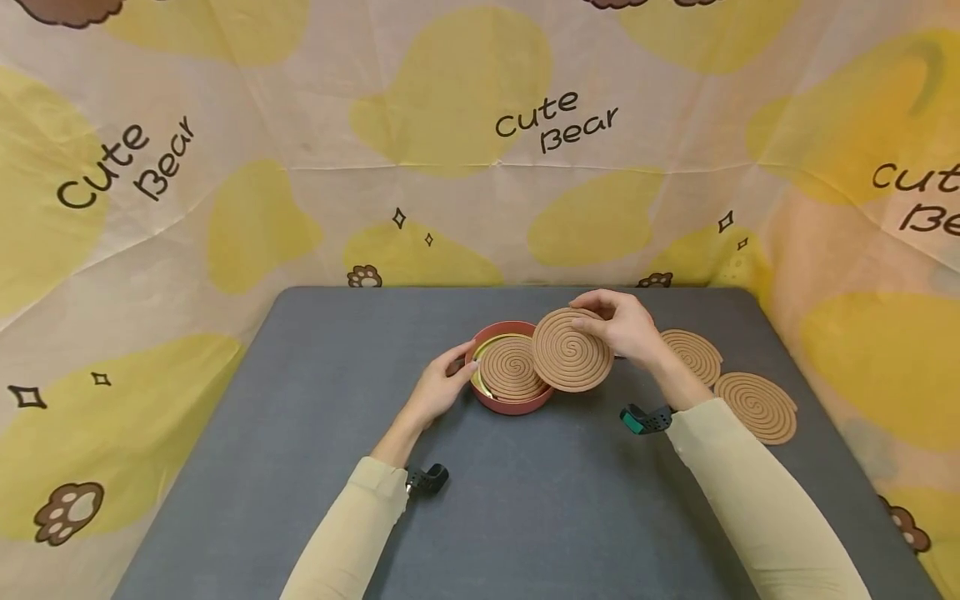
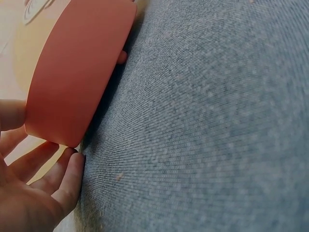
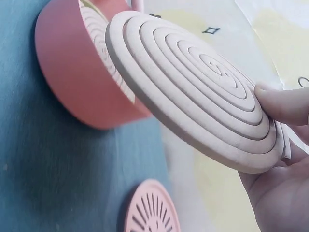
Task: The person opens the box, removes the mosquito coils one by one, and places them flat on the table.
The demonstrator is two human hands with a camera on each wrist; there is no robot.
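Near the middle of the frame, your right hand [image 1: 628, 329] pinches a brown spiral coil [image 1: 572, 352] by its edge, thumb on the face and fingers behind. You have it tilted, overlapping the right part of the red tin [image 1: 513, 407] in the head view; whether the two touch, you cannot tell. Your left hand [image 1: 433, 392] loosely grips the tin's left side, thumb at the rim and fingers bent against the outer wall. A second coil [image 1: 512, 367] lies inside the tin. Right of centre, beyond your right wrist, two more coils [image 1: 756, 408] lie flat on the grey-blue desk [image 1: 330, 375]. In your right wrist view, a pink slotted disc [image 3: 153, 212] sits at lower centre. Behind the desk hangs a yellow-patched "Cute Bear" cloth [image 1: 450, 92].
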